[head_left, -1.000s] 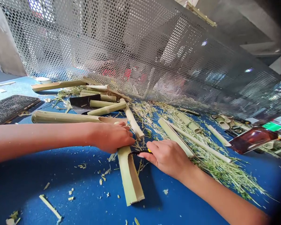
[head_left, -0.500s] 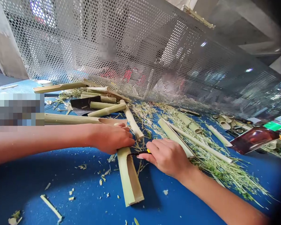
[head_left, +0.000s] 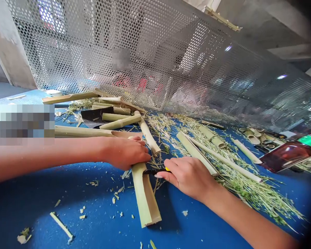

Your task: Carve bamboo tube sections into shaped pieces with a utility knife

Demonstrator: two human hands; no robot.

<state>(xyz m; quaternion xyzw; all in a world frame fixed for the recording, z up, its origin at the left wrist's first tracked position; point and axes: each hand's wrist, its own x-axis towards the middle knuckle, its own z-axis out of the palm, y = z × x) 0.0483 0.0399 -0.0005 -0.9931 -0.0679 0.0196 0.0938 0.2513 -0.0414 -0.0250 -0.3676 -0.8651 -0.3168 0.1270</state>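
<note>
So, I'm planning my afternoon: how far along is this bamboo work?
Done: green shavings are heaped on the blue table, and a split piece lies beyond the right hand. In hand: the left hand steadies another split piece while the right hand holds a knife at it. Left: round lengths lie uncut-looking at the far side.

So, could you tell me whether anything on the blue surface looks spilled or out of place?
Green bamboo shavings are strewn across the blue work surface, thickest at right, and a reddish translucent container sits tilted at the far right.
</note>
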